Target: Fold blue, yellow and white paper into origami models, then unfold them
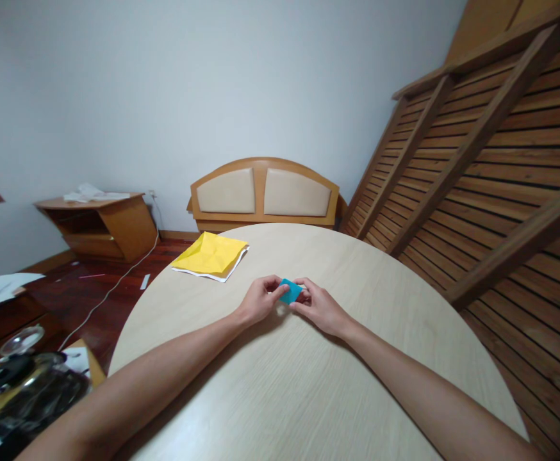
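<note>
A small blue piece of folded paper (290, 291) is held between my two hands, a little above the round table (347, 282). My left hand (262, 299) pinches its left side, thumb on top. My right hand (319, 307) has its fingers closed at the right edge of the same paper, with the thumb below. Some fingertips are hidden behind the paper. Beyond my left hand, creased yellow paper (210, 253) lies over white paper (227, 274) near the table's far left edge.
A wooden headboard (259, 186) stands behind the table against the wall. Wooden slatted panels (477, 160) lean along the right. At the left are a low cabinet (126, 224) with papers on top, a white cable (111, 288) on the floor, and dark clutter (40, 390) close to my left arm.
</note>
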{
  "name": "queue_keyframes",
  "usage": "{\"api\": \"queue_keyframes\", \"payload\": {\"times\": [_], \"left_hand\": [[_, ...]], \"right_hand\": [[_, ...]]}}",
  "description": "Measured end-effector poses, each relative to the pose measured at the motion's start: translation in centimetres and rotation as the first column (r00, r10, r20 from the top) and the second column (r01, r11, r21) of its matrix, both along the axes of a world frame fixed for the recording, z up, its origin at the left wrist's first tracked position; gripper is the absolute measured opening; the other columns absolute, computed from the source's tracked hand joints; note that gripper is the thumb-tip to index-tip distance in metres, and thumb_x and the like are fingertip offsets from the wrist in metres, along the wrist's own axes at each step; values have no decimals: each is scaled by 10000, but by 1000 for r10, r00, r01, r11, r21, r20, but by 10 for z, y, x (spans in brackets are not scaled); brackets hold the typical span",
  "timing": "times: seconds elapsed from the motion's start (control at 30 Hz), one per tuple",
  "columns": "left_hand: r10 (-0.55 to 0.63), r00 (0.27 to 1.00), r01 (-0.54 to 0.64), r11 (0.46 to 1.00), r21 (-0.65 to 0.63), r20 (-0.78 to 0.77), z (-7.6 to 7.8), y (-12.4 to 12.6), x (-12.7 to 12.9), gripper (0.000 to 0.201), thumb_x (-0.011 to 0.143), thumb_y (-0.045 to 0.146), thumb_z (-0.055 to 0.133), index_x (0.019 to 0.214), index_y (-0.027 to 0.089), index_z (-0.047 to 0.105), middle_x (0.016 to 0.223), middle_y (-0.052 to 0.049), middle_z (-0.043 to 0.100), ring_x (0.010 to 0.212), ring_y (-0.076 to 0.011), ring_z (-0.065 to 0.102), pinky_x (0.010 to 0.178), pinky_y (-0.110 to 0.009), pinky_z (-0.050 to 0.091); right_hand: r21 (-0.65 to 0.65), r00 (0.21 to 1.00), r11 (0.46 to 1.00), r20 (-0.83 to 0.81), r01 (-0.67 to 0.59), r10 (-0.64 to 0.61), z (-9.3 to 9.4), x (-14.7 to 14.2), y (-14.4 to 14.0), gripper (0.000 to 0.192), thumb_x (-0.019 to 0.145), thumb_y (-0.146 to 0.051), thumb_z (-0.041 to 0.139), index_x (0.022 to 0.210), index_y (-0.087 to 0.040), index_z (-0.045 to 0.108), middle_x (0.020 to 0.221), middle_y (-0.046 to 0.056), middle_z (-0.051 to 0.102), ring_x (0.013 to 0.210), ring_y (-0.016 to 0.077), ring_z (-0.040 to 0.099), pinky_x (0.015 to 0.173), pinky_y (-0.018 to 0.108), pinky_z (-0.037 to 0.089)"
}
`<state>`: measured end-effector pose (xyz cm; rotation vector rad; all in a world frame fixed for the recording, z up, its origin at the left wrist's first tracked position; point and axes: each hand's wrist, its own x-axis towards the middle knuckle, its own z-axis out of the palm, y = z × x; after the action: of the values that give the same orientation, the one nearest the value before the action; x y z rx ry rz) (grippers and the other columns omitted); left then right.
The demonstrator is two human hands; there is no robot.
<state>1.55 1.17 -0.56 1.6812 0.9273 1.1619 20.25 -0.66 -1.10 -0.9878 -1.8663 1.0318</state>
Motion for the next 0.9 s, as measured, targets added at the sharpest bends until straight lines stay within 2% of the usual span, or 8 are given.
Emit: {"api": "queue_keyframes", "payload": {"times": [0.13, 0.23, 0.33, 0.43, 0.57, 0.67, 0.8, 0.9], "left_hand": [[28, 999, -27, 998, -53, 17, 0, 3, -1, 442, 734, 570, 722, 764, 130, 680, 662, -31, 634, 581, -128, 514, 540, -248, 409], [38, 999, -36, 996, -83, 17, 0, 3, -1, 468, 712, 590, 736, 757, 128, 678, 632, -23, 616, 530, -110, 475, 494, -235, 369], [20, 1000, -18, 996, -90, 19, -1, 2, 0, 483, 698, 600, 749, 758, 124, 685, 634, -23, 624, 545, -117, 503, 512, -239, 391], [-19, 1000, 20, 997, -78, 22, -2, 1, 1, 490, 689, 600, 760, 764, 120, 692, 647, -26, 636, 578, -131, 538, 555, -252, 422], [-41, 999, 41, 998, -49, 0, -3, -1, 1, 482, 714, 585, 741, 802, 112, 705, 675, -33, 654, 592, -135, 549, 578, -255, 428], [-44, 998, 43, 999, -26, -33, -4, -1, 0, 454, 745, 555, 718, 820, 107, 718, 711, -51, 680, 620, -147, 569, 595, -257, 431], [-67, 989, 68, 998, -1, -129, -6, -1, -1, 391, 773, 505, 699, 807, 118, 733, 711, -52, 696, 629, -152, 575, 609, -257, 426], [-62, 991, 62, 998, -9, -121, -8, 0, -1, 380, 772, 497, 699, 832, 123, 729, 731, -56, 705, 636, -155, 589, 612, -255, 436]], "right_hand": [[17, 996, 996, -31, -87, 87, 3, 3, -1, 414, 855, -181, 614, 1259, -184, 524, 981, 57, 709, 896, 188, 667, 824, 342, 502], [7, 998, 998, -18, -65, 65, 3, 5, 1, 375, 886, -213, 584, 1255, -164, 537, 873, 38, 702, 809, 173, 654, 760, 316, 498], [6, 997, 997, -18, -73, 73, 2, 6, 1, 358, 871, -248, 621, 1214, -164, 565, 924, 51, 702, 813, 171, 650, 736, 301, 493], [1, 998, 998, -20, -67, 67, 0, 5, 1, 430, 812, -225, 674, 1220, -174, 548, 944, 50, 702, 797, 168, 647, 694, 283, 487], [-28, 999, 999, 10, -43, 44, 0, 4, -1, 481, 795, -198, 661, 1245, -178, 494, 808, 8, 689, 685, 153, 626, 577, 244, 442], [30, 998, 999, 63, -29, 28, 4, 4, -3, 432, 805, -195, 659, 1217, -184, 530, 852, 23, 707, 727, 164, 652, 632, 264, 479], [136, 993, 991, 116, -11, -5, 6, 3, -3, 231, 845, -241, 653, 1070, -193, 638, 991, 51, 724, 833, 187, 672, 744, 301, 511], [172, 990, 985, 137, 22, -46, 5, 4, 0, 197, 862, -281, 655, 1040, -198, 667, 982, 46, 732, 833, 193, 670, 756, 311, 506]]}}
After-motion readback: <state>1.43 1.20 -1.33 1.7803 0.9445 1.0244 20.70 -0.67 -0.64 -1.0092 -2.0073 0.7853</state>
